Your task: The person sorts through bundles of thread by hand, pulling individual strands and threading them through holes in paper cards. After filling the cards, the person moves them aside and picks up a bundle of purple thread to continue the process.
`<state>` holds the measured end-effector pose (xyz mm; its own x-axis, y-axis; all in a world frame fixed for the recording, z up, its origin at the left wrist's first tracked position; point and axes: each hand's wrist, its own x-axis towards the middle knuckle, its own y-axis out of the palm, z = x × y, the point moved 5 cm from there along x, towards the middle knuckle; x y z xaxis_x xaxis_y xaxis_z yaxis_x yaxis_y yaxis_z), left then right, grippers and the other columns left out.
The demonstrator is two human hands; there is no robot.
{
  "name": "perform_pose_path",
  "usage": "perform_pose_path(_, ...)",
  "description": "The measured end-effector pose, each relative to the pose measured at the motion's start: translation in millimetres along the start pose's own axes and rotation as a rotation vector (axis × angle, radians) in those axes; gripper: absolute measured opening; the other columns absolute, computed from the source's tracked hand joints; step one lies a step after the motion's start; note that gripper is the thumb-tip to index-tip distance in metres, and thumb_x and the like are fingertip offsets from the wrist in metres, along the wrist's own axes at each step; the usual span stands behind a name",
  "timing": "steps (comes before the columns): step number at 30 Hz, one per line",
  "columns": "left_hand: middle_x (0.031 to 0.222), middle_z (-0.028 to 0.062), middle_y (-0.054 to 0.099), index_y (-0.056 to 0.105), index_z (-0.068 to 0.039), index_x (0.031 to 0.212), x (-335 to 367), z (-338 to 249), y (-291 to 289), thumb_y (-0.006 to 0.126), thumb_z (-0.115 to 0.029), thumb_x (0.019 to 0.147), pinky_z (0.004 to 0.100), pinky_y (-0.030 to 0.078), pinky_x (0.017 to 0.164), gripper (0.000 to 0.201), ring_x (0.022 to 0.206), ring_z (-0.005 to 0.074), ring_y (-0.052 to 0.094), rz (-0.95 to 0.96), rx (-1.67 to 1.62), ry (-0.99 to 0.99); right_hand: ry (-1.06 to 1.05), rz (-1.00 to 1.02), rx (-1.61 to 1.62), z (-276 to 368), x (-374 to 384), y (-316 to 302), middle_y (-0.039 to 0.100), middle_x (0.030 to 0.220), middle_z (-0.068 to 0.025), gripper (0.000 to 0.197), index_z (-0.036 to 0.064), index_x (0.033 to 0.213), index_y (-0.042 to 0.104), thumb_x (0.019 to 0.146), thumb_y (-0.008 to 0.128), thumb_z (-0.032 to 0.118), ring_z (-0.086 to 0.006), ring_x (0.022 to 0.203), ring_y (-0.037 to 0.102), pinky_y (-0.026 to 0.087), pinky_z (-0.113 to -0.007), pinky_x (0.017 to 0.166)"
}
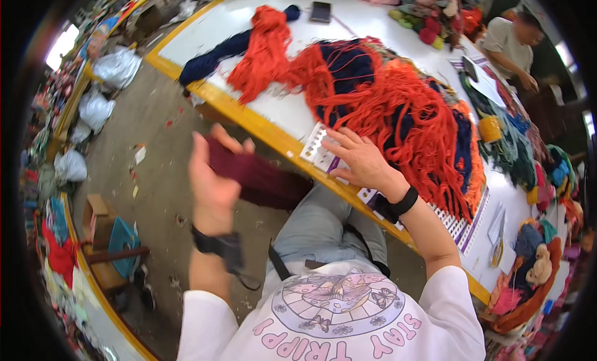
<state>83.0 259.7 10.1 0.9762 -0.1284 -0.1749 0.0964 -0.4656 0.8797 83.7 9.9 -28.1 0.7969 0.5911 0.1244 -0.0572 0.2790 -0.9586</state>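
My left hand (214, 180), slightly blurred, is closed round one end of a maroon yarn skein (264, 177). The skein stretches off the table's front edge toward my thigh. With its fingers extended, my right hand (359, 161) lies over a white punched card (315, 146) at the table edge. Just beyond it spreads a big loose heap of red-orange yarn (398, 112), mixed with dark navy strands (348, 65). A bunched red-orange hank (264, 56) and a navy hank (217, 56) rest farther left.
The white table (205, 25) has a yellow edge. On it are a phone (320, 12), scissors (497, 252), a yellow yarn cone (490, 129) and more punched cards (457, 227). Coloured yarn (429, 19) is piled behind. A co-worker (513, 47) sits at the far right. Plastic bags (96, 109) stand left.
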Motion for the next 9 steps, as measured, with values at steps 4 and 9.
perform_pose_path(4,0.092,0.0054,0.055,0.033,0.002,0.123,11,-85,39,0.051,-0.021,0.088,0.0527,0.015,0.105,0.045,0.092,0.0202,0.054,0.211,0.050,0.039,0.060,0.114,-0.114,11,-1,28,0.023,0.143,-0.0105,0.073,0.0088,0.131,0.036,0.073,0.059,0.046,-0.0328,0.130,0.022,0.024,-0.054,0.098)
perform_pose_path(9,0.107,0.0147,0.053,0.039,0.008,0.117,7,-95,79,0.053,-0.019,0.086,0.0567,0.017,0.103,0.044,0.101,0.0274,0.050,0.361,-0.201,-0.154,0.134,0.198,-0.087,9,-11,42,0.018,0.145,-0.0101,0.076,0.0102,0.136,0.031,0.076,0.056,0.049,-0.0341,0.134,0.011,0.016,-0.060,0.101)
